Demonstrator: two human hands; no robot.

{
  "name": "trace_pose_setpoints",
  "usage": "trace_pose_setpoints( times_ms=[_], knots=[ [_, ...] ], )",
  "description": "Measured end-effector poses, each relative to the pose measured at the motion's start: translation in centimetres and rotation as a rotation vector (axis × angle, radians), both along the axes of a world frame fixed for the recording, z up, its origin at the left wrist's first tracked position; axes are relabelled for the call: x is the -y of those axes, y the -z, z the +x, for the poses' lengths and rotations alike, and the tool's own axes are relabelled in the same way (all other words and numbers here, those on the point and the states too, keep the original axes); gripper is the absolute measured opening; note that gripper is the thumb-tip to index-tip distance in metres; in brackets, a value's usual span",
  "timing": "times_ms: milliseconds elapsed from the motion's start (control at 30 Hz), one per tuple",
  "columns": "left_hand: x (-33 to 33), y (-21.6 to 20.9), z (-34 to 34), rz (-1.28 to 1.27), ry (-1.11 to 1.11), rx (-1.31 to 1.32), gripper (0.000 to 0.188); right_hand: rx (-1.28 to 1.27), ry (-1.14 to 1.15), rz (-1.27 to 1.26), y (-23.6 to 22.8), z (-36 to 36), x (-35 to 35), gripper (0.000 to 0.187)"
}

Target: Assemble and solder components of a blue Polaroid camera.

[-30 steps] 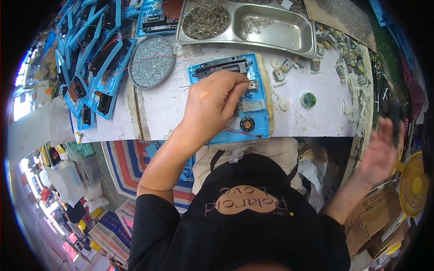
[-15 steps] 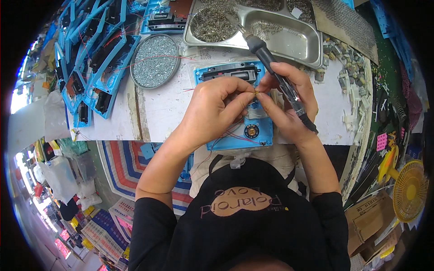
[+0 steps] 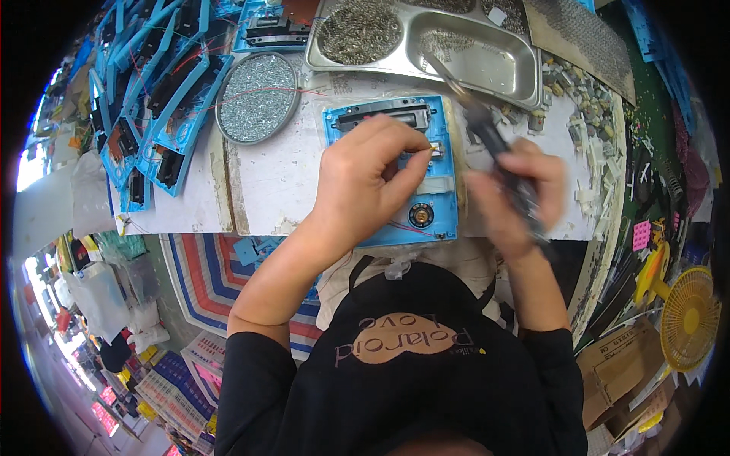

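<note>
My left hand (image 3: 372, 171) rests over the blue plastic housing (image 3: 450, 201), thumb and forefinger pinched beside a small white part (image 3: 436, 150). What the pinch holds is too small to make out. The housing lies on the bench with a black slotted piece (image 3: 384, 114) along its far side, a small round speaker (image 3: 421, 216) at its near end and thin red wires partly under my hand. My right hand (image 3: 517, 197), blurred by motion, is right of the housing. It grips a soldering iron (image 3: 487, 129) with a black handle, its metal tip pointing up-left toward a steel tray.
The steel tray (image 3: 525, 83) at the back holds small springs. Left of it stands a round dish (image 3: 258, 99) of small metal screws. Blue housings (image 3: 171, 129) with loose wires pile up at far left. Small white and grey parts (image 3: 589, 137) lie along the right edge.
My right hand has moved away to the right from my left fingertips, carrying the soldering iron. My left hand stays pinched over the housing.
</note>
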State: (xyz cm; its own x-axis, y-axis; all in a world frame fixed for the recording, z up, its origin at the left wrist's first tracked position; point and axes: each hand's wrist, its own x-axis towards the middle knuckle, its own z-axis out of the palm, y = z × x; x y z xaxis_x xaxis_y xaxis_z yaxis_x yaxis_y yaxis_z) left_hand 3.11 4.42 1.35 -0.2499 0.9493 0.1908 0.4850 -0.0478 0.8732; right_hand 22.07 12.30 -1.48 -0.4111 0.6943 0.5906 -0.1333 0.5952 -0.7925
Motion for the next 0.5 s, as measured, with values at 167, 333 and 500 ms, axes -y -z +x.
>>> trace_pose_setpoints(
  times_ms=[167,333,500],
  knots=[
    [-0.7,1.1,0.2,0.182,0.047,-0.441,0.013,-0.284,0.012,-0.563,-2.9,7.7,-0.5,0.026],
    [-0.9,1.0,0.6,0.121,0.024,-0.481,0.014,0.076,0.044,-0.591,-2.2,10.1,2.1,0.034],
    [-1.1,1.0,0.5,0.113,0.021,-0.484,0.014,0.153,0.067,-0.559,-1.8,8.9,2.3,0.027]
  ],
)
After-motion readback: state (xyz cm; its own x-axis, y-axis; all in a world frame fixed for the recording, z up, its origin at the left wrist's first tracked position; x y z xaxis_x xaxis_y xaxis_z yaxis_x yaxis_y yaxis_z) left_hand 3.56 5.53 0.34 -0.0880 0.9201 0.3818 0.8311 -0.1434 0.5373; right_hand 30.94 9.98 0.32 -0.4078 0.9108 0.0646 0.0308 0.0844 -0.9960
